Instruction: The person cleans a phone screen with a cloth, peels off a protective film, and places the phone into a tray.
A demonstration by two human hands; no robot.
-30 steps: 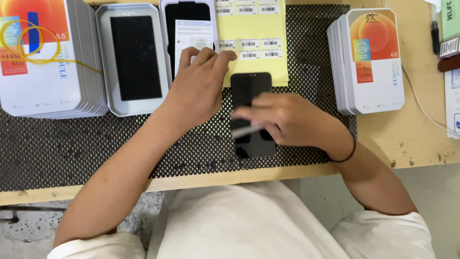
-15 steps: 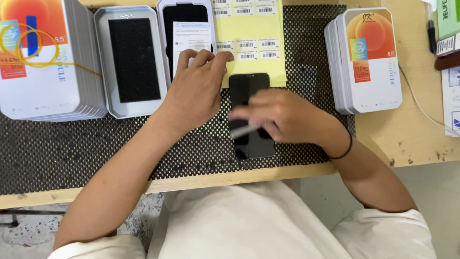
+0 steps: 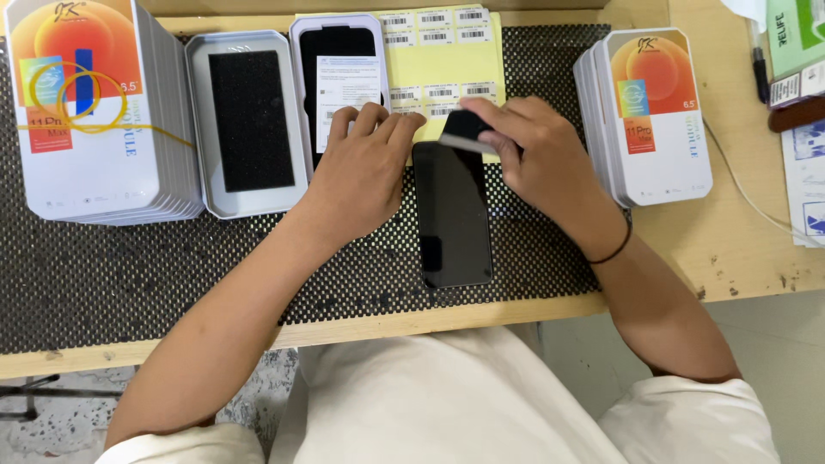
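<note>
A black phone screen [image 3: 453, 223] lies flat on the black mesh mat [image 3: 129, 275] in front of me. My right hand [image 3: 537, 159] pinches a small dark block [image 3: 464, 131] at the screen's top edge. My left hand [image 3: 361, 167] rests palm down just left of the screen's top, holding nothing. Its fingertips reach onto a yellow sheet of barcode labels [image 3: 447, 60] and touch the lower edge of another screen with a white paper slip [image 3: 339, 77].
An open grey tray with black foam [image 3: 249, 120] sits at the left. Stacks of white and orange boxes stand at far left [image 3: 86, 112] and at right [image 3: 653, 112]. The wooden table [image 3: 739, 258] carries a pen [image 3: 760, 64] and papers at the right.
My right hand has moved from the middle of the black screen up to its top edge. The left hand has stayed where it was.
</note>
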